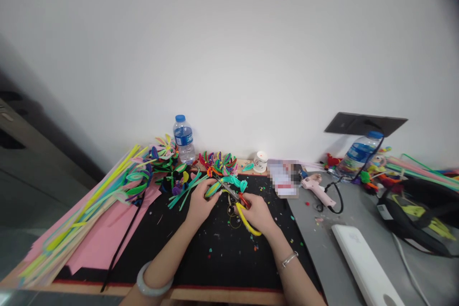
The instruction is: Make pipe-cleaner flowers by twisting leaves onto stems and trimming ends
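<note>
In the head view my left hand (202, 201) is closed on a green and yellow pipe-cleaner piece (213, 189). Red-handled scissors (232, 192) are gripped in my right hand (257, 213), their blades pointing up and left across that piece. Whether the blades touch it, I cannot tell. A curved yellow pipe cleaner (247, 223) sticks out below my right hand; how it is held is hidden. Just beyond the blades is a twisted teal pipe-cleaner piece (239, 183). Left of my left hand, several loose green pipe cleaners (186, 190) lie on the black mat (158, 248).
Long pipe cleaners (75, 222) rest on pink sheets (95, 241) at left. A water bottle (184, 139) and a paper cup (260, 161) stand near the wall. Rightward are a pink glue gun (319, 191), a white box-shaped object (362, 260), a second bottle (359, 153) and a black bag-like item (412, 224).
</note>
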`<state>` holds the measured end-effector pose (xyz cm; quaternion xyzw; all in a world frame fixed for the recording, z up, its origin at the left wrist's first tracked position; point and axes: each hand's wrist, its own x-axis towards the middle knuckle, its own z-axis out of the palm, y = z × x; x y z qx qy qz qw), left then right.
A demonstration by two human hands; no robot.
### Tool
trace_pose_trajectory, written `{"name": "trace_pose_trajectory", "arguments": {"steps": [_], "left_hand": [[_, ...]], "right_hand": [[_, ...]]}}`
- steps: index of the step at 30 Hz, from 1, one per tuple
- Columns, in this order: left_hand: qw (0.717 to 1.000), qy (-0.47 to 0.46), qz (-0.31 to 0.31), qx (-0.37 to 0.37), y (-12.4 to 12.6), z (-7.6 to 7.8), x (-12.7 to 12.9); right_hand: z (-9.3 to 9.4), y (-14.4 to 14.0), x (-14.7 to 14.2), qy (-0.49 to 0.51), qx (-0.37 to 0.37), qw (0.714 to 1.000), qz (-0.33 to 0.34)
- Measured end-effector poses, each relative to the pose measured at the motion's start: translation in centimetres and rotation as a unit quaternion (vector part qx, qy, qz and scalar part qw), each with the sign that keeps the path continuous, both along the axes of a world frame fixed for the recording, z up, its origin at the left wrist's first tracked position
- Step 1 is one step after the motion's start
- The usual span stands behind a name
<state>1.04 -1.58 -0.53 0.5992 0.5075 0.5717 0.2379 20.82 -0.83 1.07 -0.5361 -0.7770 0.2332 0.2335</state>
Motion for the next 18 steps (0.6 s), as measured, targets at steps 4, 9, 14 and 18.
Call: {"name": "trace_pose_trajectory", "arguments": {"steps": [4, 9, 14, 18], "left_hand": [[0.979, 0.175, 0.055, 0.090, -0.07, 0.12, -0.35], [0.953, 0.255, 0.097, 0.133, 0.08, 0.11, -0.51], [0.940, 0.282, 0.118, 0.154, 0.35, -0.06, -0.69], [0.935, 0.300, 0.116, 0.147, 0.40, -0.18, -0.88]], "right_hand": [[0.02, -0.11, -0.19, 0.006, -0.013, 1.000, -0.006], [0.20, -0.39, -0.52, 0.010, -0.040, 0.999, -0.020], [0.24, -0.49, -0.87, 0.003, -0.049, 0.998, -0.029], [0.18, -0.52, -1.01, -0.009, -0.046, 0.998, -0.037]]}}
